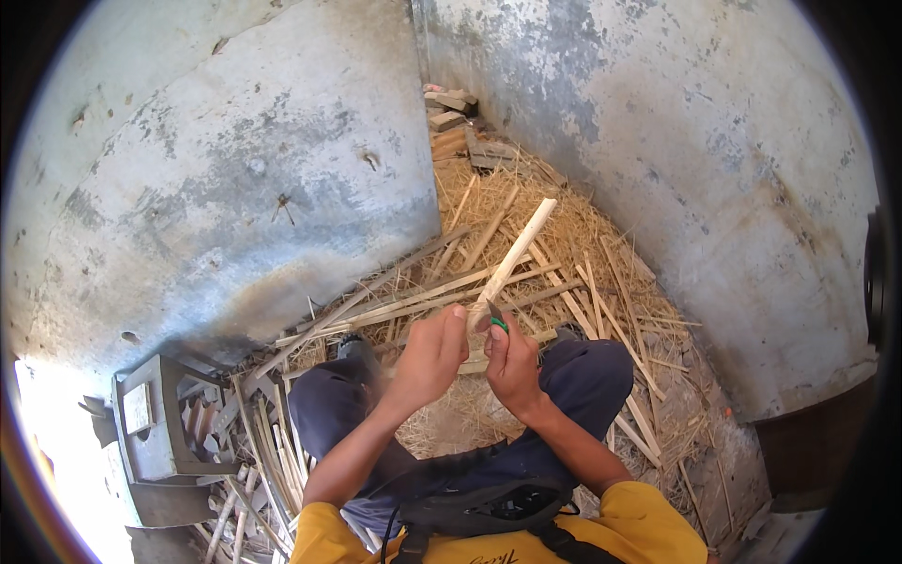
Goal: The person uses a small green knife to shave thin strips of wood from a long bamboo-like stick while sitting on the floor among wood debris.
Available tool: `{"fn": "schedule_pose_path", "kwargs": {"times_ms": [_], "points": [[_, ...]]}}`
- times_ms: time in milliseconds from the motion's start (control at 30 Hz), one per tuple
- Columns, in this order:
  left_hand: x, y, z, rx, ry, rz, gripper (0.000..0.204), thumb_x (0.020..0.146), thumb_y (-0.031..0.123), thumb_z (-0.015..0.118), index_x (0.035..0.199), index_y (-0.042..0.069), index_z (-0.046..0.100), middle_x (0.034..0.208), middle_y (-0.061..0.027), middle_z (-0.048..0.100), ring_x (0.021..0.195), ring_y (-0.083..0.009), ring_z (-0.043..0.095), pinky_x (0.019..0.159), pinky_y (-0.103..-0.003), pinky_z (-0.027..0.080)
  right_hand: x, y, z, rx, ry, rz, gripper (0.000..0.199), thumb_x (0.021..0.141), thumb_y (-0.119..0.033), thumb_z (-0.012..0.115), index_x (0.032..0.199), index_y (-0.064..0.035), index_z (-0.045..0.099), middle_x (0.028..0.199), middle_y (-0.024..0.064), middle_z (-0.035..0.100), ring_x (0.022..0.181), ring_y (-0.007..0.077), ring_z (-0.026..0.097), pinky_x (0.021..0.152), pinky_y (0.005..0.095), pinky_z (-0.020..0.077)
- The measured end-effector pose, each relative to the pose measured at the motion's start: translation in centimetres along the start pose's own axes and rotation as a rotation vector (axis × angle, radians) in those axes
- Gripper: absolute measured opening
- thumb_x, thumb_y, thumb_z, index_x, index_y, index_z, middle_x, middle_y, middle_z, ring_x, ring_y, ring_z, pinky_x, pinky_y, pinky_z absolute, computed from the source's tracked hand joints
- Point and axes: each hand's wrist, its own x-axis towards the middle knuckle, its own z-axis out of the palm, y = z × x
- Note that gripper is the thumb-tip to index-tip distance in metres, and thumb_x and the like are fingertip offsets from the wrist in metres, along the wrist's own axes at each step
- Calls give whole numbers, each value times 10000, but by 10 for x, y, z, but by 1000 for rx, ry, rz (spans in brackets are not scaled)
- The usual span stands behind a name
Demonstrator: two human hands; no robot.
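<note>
My left hand (pixel 435 355) is closed at the lower end of a pale split-bamboo strip (pixel 521 246), its thumb up beside it. The strip slants up and away to the right. My right hand (pixel 513 368) grips a small knife (pixel 499 322); a bit of green shows at the handle by the fingers. Its dark blade lies against the strip's lower end, close to my left thumb. Most of the handle is hidden in my right fingers. Both hands are held between my knees, in front of a dark bag at my waist.
Straw-like shavings (pixel 583 230) and loose bamboo strips (pixel 404 308) cover the floor ahead. Bricks (pixel 451 108) are stacked in the far corner between worn walls (pixel 310 122). A grey metal frame (pixel 169 461) stands on the left, next to more strips (pixel 272 442).
</note>
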Motion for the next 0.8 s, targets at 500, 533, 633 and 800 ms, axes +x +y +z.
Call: {"fn": "schedule_pose_path", "kwargs": {"times_ms": [500, 533, 633, 800], "points": [[-3, 3, -1, 130, 11, 214, 303, 1073, 138, 469, 837, -2, 598, 711, -173, 591, 669, -364, 609, 678, -450, 465, 7, -8, -4, 96, -43, 83, 209, 1103, -145, 455, 1086, 10, 594, 673, 167, 580, 556, 292, 639, 541, 396, 459], [-2, 1, -1, 103, -2, 239, 305, 1069, 136, 473, 830, -3, 601, 738, -175, 597, 689, -360, 613, 684, -442, 466, 9, -9, -2, 130, -28, 63, 216, 1104, -150, 452, 1086, 12, 593, 672, 158, 583, 553, 277, 636, 537, 391, 458], [-1, -1, -2, 67, -41, 285, 288, 1058, 128, 483, 830, -8, 593, 785, -183, 589, 716, -366, 604, 683, -439, 460, 9, -6, 2, 181, -20, 29, 237, 1108, -162, 440, 1089, 18, 593, 667, 135, 588, 546, 248, 627, 531, 378, 457], [-3, -5, -4, 165, -44, 362, 210, 1030, 105, 511, 867, -8, 577, 787, -179, 535, 712, -386, 556, 655, -465, 431, 8, -3, -3, 57, -25, 7, 244, 1109, -178, 446, 1098, 10, 601, 647, 126, 579, 545, 248, 622, 533, 372, 458]]}}
